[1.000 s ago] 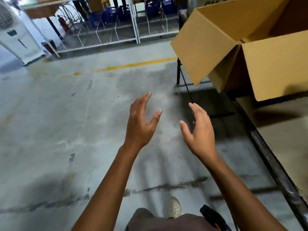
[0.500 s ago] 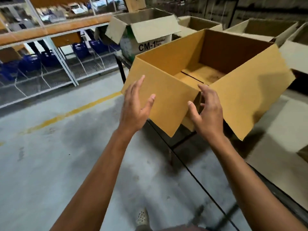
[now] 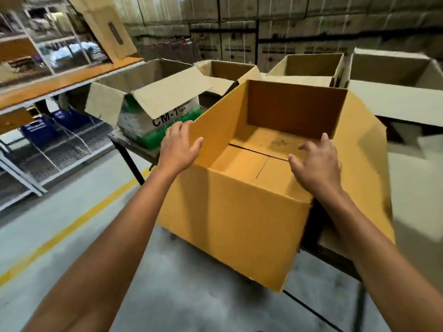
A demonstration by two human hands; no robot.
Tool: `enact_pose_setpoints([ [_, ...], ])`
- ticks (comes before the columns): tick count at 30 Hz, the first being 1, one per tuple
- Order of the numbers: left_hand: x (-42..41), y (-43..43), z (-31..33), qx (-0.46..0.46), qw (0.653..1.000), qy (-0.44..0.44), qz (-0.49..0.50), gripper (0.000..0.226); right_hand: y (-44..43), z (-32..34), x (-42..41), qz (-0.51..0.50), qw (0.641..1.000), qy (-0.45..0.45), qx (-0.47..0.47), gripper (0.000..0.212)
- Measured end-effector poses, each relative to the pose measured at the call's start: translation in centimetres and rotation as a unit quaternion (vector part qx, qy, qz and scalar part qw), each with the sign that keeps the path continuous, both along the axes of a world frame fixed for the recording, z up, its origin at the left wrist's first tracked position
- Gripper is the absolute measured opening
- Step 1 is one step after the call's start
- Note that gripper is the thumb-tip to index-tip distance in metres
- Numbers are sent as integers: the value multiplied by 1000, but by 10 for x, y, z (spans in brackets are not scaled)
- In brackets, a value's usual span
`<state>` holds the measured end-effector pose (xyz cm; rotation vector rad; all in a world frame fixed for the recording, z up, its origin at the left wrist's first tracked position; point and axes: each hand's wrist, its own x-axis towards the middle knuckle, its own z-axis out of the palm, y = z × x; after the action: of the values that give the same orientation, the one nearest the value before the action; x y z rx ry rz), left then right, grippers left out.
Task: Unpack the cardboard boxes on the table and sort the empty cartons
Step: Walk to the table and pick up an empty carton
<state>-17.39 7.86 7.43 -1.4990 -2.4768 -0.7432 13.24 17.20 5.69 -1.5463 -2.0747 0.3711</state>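
Observation:
An open, empty yellow-brown carton [image 3: 230,221] stands at the table's near edge, its front flap hanging down over the edge. My left hand [image 3: 178,149] lies flat against the outside of its left wall, fingers spread. My right hand [image 3: 316,168] hovers over the open top near the right side, fingers apart, holding nothing. Behind it to the left sits a white and green carton [image 3: 153,123] marked CM-1 with its flaps open. Several more open cartons [image 3: 309,68] stand further back on the table.
The black-framed table [image 3: 124,140] runs from centre to right. Left of it are a grey concrete floor with a yellow line [image 3: 72,226] and metal shelving with blue crates [image 3: 38,130]. Stacked boxes fill the back wall.
My view has swung up from the floor to the table. Both hands have moved forward from the front flap, the left to the carton's left wall, the right over its opening.

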Motion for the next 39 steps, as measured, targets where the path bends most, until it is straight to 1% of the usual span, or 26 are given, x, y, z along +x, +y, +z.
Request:
enact_pose_setpoints([
  [2, -31, 25, -10, -83, 994, -41, 62, 67, 11, -2, -2, -24, 997, -33, -58, 55],
  [3, -42, 33, -18, -120, 987, -62, 93, 69, 13, -5, -3, -29, 996, -42, -71, 57],
  [5, -54, 46, -31, -164, 976, -58, 133, 70, 15, -9, -2, -31, 996, -49, -67, 59],
  [9, -64, 57, -41, -146, 979, -20, 143, 67, 16, -11, -3, -50, 996, -36, -65, 57],
  [13, -79, 56, -42, -124, 983, 0, 139, 47, 15, -9, -3, -64, 996, -26, -61, 55],
  [16, -90, 55, -39, -108, 987, -14, 122, 37, 12, -10, -2, -96, 994, 2, -45, 49],
  [20, -94, 49, -38, -105, 988, -77, 79, 34, -2, -5, -5, -154, 987, 31, 39, 35],
  [23, -97, 44, -38, -78, 984, -158, 21, 33, -18, 4, -9, -189, 981, 11, 35, 33],
  [26, -107, 37, -33, -21, 960, -274, -47, 41, -43, 8, -17, -227, 974, 9, 21, 35],
  [28, -115, 27, -38, -40, 954, -294, -37, 52, -66, 6, -21, -280, 959, 34, 28, 36],
  [30, -123, 14, -52, -75, 946, -314, 4, 67, -89, -4, -23, -327, 942, 68, 27, 36],
  [32, -125, 4, -61, -69, 921, -382, 15, 78, -104, -18, -22, -371, 923, 103, -18, 45],
  [33, -124, 2, -65, -59, 901, -430, 9, 80, -107, -23, -21, -401, 905, 129, -57, 54],
  [35, -121, 1, -68, -42, 856, -515, 2, 79, -112, -29, -21, -444, 861, 202, -141, 71],
  [36, -119, -1, -69, -41, 841, -539, 4, 75, -114, -30, -23, -450, 840, 251, -172, 76],
  [38, -119, -6, -75, -44, 825, -564, 13, 63, -118, -31, -27, -431, 810, 345, -199, 77],
  [39, -121, -8, -79, -40, 821, -569, 10, 56, -119, -32, -28, -412, 804, 377, -202, 74],
])
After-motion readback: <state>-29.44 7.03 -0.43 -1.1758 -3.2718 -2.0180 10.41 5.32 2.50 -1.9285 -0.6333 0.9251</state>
